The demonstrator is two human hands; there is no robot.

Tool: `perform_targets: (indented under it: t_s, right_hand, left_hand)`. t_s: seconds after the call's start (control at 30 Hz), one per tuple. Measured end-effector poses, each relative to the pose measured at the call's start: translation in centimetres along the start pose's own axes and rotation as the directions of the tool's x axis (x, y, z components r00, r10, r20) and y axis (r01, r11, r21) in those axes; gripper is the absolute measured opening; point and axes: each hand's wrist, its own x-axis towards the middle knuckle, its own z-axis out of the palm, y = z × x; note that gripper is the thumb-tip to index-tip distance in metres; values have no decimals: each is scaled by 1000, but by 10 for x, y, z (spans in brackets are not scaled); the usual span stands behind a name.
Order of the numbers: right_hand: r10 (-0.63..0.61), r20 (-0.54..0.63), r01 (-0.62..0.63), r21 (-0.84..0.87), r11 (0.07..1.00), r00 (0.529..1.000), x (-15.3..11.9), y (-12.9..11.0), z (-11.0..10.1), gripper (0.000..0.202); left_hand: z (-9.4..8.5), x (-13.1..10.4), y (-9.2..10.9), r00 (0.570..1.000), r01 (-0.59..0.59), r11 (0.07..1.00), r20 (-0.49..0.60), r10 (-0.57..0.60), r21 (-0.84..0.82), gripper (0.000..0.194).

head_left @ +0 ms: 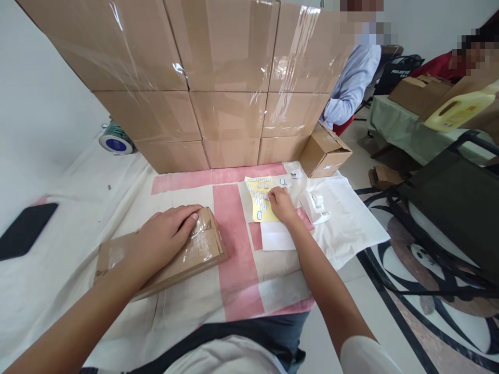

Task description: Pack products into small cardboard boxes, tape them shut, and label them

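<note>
A flat, taped cardboard box lies at the left front of the cloth-covered table. My left hand rests on top of it, fingers stretched along its far edge and thumb lying apart. Further right, my right hand has its thumb and fingers pressed together at the right side of a yellow sheet. Small white labels with dark outlines dot that sheet. Whatever the fingertips pinch is too small to make out. Partly under the sheet lies a white paper. A white tape dispenser stands just right of my right hand.
Stacked, film-wrapped cardboard boxes form a wall at the back. A small carton stands at their right end. A tape roll and a black flat object are at left. A dark chair and two people are at right.
</note>
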Motion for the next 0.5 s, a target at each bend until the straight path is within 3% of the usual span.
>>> perform_targets:
  t_s: [0.27,0.5]
  right_hand:
    - [104,-33,-107,-87,990,994,-2,-8,-7,22]
    - [154,-77,-156,-24,987,985,-7,-9,-12,24]
  left_hand:
    - [2,1,-3,1000,-5,1000,-9,5,8,55]
    - [3,1,-5,1000,-2,1000,-8,2,6,53]
